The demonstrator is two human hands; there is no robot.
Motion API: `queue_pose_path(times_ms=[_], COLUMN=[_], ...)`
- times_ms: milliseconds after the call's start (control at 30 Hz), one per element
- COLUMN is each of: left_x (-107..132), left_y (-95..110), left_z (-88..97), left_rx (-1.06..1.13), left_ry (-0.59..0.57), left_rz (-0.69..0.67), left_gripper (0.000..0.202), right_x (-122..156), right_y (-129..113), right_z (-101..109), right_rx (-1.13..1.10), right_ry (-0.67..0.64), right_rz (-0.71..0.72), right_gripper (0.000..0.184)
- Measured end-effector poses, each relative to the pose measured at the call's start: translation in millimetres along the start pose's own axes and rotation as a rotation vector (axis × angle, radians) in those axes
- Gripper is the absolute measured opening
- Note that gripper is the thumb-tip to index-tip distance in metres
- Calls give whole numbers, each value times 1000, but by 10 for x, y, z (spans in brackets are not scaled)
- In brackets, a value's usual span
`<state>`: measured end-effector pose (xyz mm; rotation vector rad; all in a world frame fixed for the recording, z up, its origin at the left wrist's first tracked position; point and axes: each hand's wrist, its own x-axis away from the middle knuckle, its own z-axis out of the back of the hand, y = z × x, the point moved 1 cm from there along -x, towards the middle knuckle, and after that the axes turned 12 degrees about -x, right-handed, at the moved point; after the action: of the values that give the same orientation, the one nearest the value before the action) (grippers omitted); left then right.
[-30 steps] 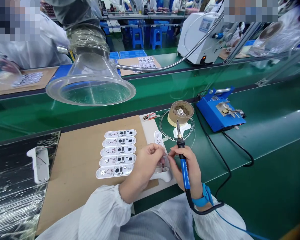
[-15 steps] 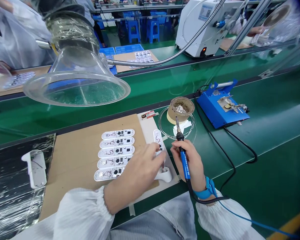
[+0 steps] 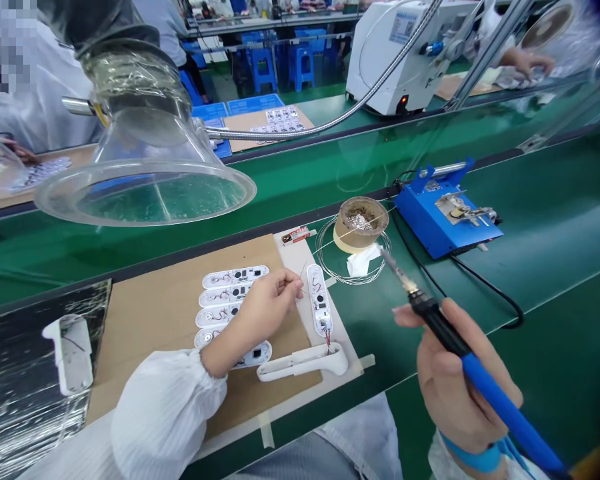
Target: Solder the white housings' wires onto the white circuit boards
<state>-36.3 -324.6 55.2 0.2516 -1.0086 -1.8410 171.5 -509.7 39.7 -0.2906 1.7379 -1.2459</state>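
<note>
My left hand [image 3: 273, 300] is closed, its fingertips pinching a thin solder wire [image 3: 304, 272] above the cardboard. Just right of it lies a white oval casing with a circuit board [image 3: 321, 300]. Red wires join this casing to a white handled shell [image 3: 300, 362] in front of it. My right hand [image 3: 460, 373] is wrapped round a blue-handled soldering iron [image 3: 447, 328], raised at the right with its tip pointing up and left. Several similar board casings [image 3: 225, 276] lie in a column, partly hidden by my left hand and forearm.
A coil of solder wire [image 3: 325, 263] surrounds a round tip-cleaning pot [image 3: 361, 223] and white tissue [image 3: 364, 260]. Behind stands a blue soldering station [image 3: 443, 220]. A clear fume hood [image 3: 145, 190] hangs at upper left. Another white shell [image 3: 73, 353] lies far left. Co-workers sit across the bench.
My left hand has left the oval casing, moving up and left, and now pinches the solder wire. My right hand has moved right and toward me with the soldering iron, which tilts more.
</note>
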Motion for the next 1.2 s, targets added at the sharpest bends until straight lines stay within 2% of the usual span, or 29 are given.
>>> queue_pose_path(times_ms=[100,200,333,467,667,1200], left_x=[-25,-34,-31,-24,-25,-61], left_y=[-8,-22,-65,-101,-86,-114], left_z=[-40,-103,-152,-173,-180,-206], left_rx=[-21,-104,-113,-85,-85,-104], left_ry=[-8,33,53,53,69,65], left_rz=[-37,-104,-109,-109,-141,-159], left_gripper=[25,22,21,21,22,21], right_x=[57,91,164,206,136,48], right_y=[53,182,322,393,440,451], right_z=[42,-20,-140,-211,-267,-273], right_rx=[54,95,93,94,86,94], right_ry=[-43,-75,-30,0,-34,-100], right_rz=[-102,-244,-330,-344,-343,-313], right_gripper=[30,22,16,13,9,11])
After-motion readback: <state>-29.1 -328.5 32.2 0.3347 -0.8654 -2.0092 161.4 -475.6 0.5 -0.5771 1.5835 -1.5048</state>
